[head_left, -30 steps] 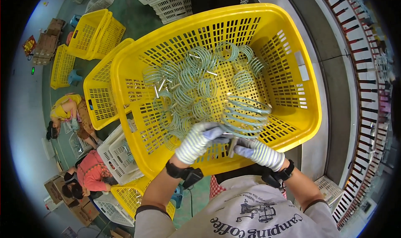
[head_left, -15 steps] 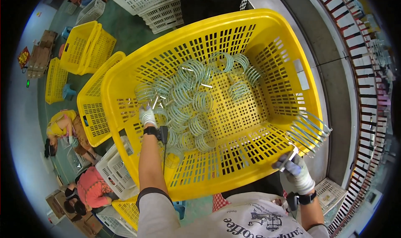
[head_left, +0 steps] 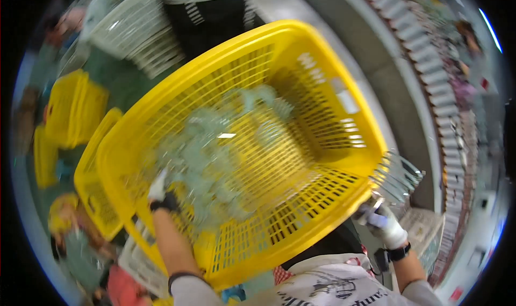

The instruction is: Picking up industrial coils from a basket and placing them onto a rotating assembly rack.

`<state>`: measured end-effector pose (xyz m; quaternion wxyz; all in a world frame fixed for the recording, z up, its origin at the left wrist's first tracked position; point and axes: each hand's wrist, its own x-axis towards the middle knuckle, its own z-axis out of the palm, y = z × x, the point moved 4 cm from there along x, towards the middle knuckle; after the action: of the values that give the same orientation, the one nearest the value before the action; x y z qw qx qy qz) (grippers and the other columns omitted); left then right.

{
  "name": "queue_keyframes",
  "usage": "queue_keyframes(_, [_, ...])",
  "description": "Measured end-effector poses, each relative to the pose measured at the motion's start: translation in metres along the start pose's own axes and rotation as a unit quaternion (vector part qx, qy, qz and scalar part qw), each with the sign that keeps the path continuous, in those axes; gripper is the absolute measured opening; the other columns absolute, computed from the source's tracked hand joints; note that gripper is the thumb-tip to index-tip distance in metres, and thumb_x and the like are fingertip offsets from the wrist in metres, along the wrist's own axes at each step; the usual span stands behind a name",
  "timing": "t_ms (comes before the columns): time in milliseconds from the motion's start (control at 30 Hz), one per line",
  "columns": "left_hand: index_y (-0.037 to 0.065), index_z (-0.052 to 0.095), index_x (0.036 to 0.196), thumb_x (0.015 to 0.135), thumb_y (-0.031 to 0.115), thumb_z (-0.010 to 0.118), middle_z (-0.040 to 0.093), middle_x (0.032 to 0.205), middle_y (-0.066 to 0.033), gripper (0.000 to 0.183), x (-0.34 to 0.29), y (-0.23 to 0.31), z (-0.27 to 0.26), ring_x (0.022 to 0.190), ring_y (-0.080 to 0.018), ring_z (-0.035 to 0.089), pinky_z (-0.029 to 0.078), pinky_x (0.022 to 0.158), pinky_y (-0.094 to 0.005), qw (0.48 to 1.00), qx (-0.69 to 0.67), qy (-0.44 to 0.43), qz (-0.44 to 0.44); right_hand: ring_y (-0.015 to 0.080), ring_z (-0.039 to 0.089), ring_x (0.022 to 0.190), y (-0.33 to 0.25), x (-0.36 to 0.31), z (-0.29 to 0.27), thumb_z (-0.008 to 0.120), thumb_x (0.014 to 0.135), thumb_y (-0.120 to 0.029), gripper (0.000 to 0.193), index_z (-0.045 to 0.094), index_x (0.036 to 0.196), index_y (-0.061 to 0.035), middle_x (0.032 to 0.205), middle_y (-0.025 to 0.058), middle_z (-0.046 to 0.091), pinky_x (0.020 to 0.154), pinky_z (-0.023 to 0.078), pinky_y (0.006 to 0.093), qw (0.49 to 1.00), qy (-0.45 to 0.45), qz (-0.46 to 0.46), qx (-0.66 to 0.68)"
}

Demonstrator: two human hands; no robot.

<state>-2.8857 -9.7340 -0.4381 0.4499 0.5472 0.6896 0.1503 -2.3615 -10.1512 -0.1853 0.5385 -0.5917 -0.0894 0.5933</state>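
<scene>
My right hand [head_left: 385, 224], in a whitish glove with greyish-purple fingertips, is closed around the silvery metal end of a pale green wire coil [head_left: 398, 178]. This coil stands out over the near right rim of a large yellow slotted basket [head_left: 301, 250]. Inside the basket, many similar coils [head_left: 207, 158] lie heaped toward the left and middle, a few at the far side. My left hand [head_left: 158, 188], gloved in white, reaches in at the left edge of the heap. Motion blur hides its fingers and whether they hold a coil.
Other yellow baskets [head_left: 75, 110] stand at the left, one against the big basket. White crates [head_left: 137, 29] are stacked beyond, beside a person in a black apron [head_left: 207, 24]. A metal counter [head_left: 371, 53] and a slatted conveyor [head_left: 430, 75] run along the right. People sit at lower left.
The view has swung and blurred, so the basket now sits farther left and tilted. My left hand remains by the heap's left edge; my right hand keeps its coil at the rim.
</scene>
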Motion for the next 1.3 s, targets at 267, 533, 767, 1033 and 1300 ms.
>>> queue_keyframes(267, [0.005,0.053,0.115,0.084,0.037,0.058,0.056,0.09,-0.0038,0.044,-0.071,0.054,0.037,0.074,-0.0107,0.05,0.042,0.069,-0.0245,0.948,-0.301,-0.09,-0.047,0.0158,0.053,0.092,-0.035,-0.009,-0.061,0.062,0.084,-0.024,0.036,0.052,0.11,-0.0017,0.096,0.0073,0.057,0.08,0.044,0.0295,0.978,0.071,-0.189,0.046])
queue_keyframes(533, [0.012,0.054,0.11,0.086,0.044,0.054,0.06,0.085,-0.0028,0.04,-0.177,0.1,0.085,0.043,-0.0111,0.041,0.037,0.037,-0.0216,0.894,-0.423,-0.139,-0.047,0.0104,0.054,0.076,-0.107,-0.049,-0.274,0.059,0.086,-0.024,0.031,0.053,0.109,-0.0041,0.088,0.0021,0.058,0.069,0.047,0.0241,0.798,0.396,-0.454,0.016])
queue_keyframes(767, [0.012,0.047,0.124,0.088,0.033,0.055,0.061,0.102,-0.0076,0.042,-0.31,0.238,0.124,0.048,-0.0185,0.052,0.043,0.038,-0.0316,0.751,-0.585,-0.286,-0.113,0.0132,0.053,0.076,-0.167,-0.073,-0.472,0.062,0.081,-0.019,0.023,0.06,0.098,-0.0047,0.086,0.0025,0.06,0.065,0.042,0.0281,0.606,0.628,-0.485,-0.063])
queue_keyframes(1033, [0.013,0.032,0.136,0.091,0.029,0.051,0.05,0.119,-0.0153,0.052,-0.398,0.342,0.175,0.098,-0.0256,0.053,0.05,0.074,-0.0358,0.746,-0.512,-0.418,0.085,0.0153,0.049,0.072,-0.211,-0.037,-0.551,0.058,0.083,-0.012,0.013,0.058,0.093,-0.0049,0.08,0.0045,0.059,0.069,0.042,0.0289,0.647,0.583,-0.484,-0.078])
queue_keyframes(1300, [0.004,0.052,0.113,0.078,0.038,0.066,0.06,0.086,-0.0066,0.051,-0.481,0.403,0.288,0.078,-0.0148,0.059,0.048,0.07,-0.0282,0.832,-0.431,-0.29,0.195,0.0436,0.053,0.086,-0.245,-0.027,-0.514,0.05,0.086,-0.035,0.031,0.058,0.099,-0.0079,0.094,0.0228,0.059,0.072,0.042,0.0458,0.634,0.599,-0.428,-0.236])
